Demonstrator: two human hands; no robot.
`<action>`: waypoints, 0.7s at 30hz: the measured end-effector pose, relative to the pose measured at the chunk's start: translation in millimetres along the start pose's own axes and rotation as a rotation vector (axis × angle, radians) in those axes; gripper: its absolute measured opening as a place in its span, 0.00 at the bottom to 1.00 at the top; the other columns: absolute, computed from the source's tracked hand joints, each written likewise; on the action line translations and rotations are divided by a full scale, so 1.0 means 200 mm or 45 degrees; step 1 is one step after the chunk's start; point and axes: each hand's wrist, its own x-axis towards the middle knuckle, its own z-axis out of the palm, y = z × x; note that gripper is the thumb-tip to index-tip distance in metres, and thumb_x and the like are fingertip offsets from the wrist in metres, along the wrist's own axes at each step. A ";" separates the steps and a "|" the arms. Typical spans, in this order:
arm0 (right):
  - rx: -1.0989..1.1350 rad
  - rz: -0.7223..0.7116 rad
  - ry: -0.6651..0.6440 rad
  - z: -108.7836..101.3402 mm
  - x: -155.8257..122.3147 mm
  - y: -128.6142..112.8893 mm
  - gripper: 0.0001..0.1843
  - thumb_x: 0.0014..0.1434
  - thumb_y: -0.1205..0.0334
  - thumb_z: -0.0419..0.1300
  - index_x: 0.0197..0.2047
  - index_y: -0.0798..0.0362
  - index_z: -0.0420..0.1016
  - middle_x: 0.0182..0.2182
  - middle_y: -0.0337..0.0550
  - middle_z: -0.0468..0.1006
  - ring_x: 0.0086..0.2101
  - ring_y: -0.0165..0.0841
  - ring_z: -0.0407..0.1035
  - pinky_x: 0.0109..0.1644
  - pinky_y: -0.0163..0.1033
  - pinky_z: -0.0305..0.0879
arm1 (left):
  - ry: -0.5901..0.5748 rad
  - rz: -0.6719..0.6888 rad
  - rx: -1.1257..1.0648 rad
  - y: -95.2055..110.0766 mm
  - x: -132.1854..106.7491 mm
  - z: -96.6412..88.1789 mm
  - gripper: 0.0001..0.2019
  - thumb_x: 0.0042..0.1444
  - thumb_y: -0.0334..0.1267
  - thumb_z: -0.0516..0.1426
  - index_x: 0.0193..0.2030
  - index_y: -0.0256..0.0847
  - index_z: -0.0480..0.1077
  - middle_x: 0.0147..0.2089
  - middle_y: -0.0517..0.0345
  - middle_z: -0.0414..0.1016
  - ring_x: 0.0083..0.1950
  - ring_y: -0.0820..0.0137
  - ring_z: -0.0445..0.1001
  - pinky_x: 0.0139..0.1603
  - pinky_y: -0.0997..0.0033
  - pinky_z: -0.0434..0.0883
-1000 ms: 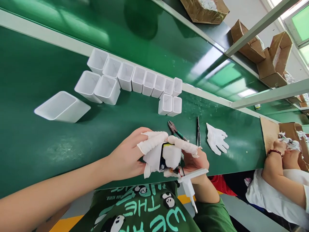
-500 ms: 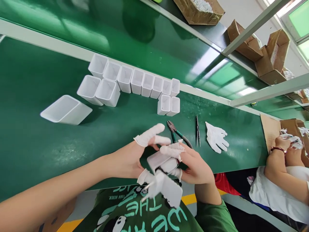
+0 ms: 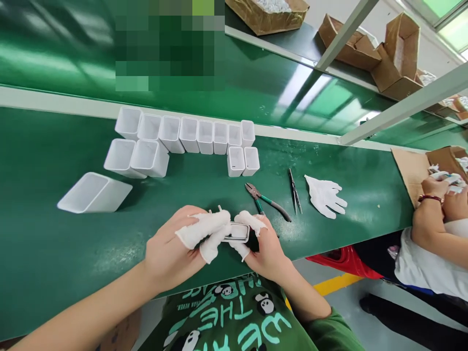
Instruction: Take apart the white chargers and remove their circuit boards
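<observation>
Both my hands wear white cloth finger covers and meet over the front edge of the green table (image 3: 197,187). Between them is a small white rectangular plastic piece (image 3: 240,232) with a dark line inside its rim. My left hand (image 3: 179,241) pinches its left side, and two thin prongs stick up behind those fingers. My right hand (image 3: 265,246) closes on its right side. Fingers hide much of the piece. Just beyond the right hand lie diagonal cutters (image 3: 266,199) with green and grey handles. Tweezers (image 3: 293,191) and a white glove (image 3: 325,195) are farther right.
White open-topped bins (image 3: 170,134) stand in rows along the back rail. One slanted white bin (image 3: 109,192) sits at the left. Cardboard boxes (image 3: 397,58) rest on the upper shelf. At far right, a co-worker's hands (image 3: 444,187) work near another carton (image 3: 405,170).
My left hand has come from spread fingers to a pinch on the white piece. The loose white pieces near my right hand no longer show. The view has shifted.
</observation>
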 end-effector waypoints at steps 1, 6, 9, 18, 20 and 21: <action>0.017 0.012 0.023 0.01 0.00 0.00 0.28 0.66 0.66 0.59 0.67 0.48 0.58 0.46 0.50 0.78 0.46 0.44 0.72 0.49 0.50 0.75 | -0.019 0.026 -0.081 0.00 0.00 -0.01 0.21 0.63 0.26 0.60 0.61 0.46 0.71 0.30 0.61 0.77 0.34 0.69 0.77 0.35 0.72 0.77; 0.097 -0.056 0.072 0.05 0.00 -0.02 0.29 0.66 0.67 0.60 0.67 0.49 0.58 0.44 0.49 0.79 0.42 0.43 0.71 0.42 0.45 0.76 | -0.031 0.075 -0.352 -0.03 0.01 -0.02 0.21 0.66 0.29 0.59 0.63 0.49 0.72 0.28 0.64 0.75 0.33 0.70 0.78 0.34 0.74 0.78; 0.142 -0.095 0.111 0.06 0.01 -0.04 0.27 0.66 0.67 0.60 0.65 0.48 0.60 0.44 0.48 0.80 0.39 0.41 0.70 0.43 0.44 0.76 | 0.022 -0.072 -0.274 -0.03 0.02 0.03 0.21 0.66 0.30 0.60 0.62 0.53 0.74 0.26 0.66 0.73 0.31 0.72 0.76 0.33 0.75 0.77; 0.053 -0.293 0.017 0.09 -0.04 0.00 0.14 0.60 0.76 0.57 0.46 0.52 0.73 0.43 0.56 0.79 0.42 0.44 0.75 0.41 0.46 0.76 | -0.019 -0.027 -0.053 -0.05 0.03 0.03 0.29 0.66 0.25 0.56 0.72 0.48 0.63 0.40 0.55 0.79 0.42 0.66 0.79 0.42 0.67 0.78; -0.012 -0.317 0.093 0.03 -0.08 -0.02 0.14 0.58 0.76 0.57 0.44 0.51 0.74 0.44 0.55 0.79 0.42 0.43 0.76 0.42 0.46 0.76 | -0.023 -0.133 0.021 -0.04 0.04 0.00 0.27 0.67 0.27 0.55 0.70 0.50 0.65 0.44 0.54 0.79 0.42 0.66 0.79 0.44 0.67 0.77; -0.054 -0.280 0.152 -0.01 -0.11 -0.03 0.14 0.59 0.75 0.58 0.45 0.50 0.75 0.46 0.54 0.79 0.42 0.42 0.76 0.43 0.47 0.77 | -0.026 -0.184 0.042 -0.03 0.04 -0.01 0.26 0.68 0.28 0.54 0.69 0.53 0.66 0.45 0.56 0.79 0.42 0.67 0.79 0.45 0.68 0.77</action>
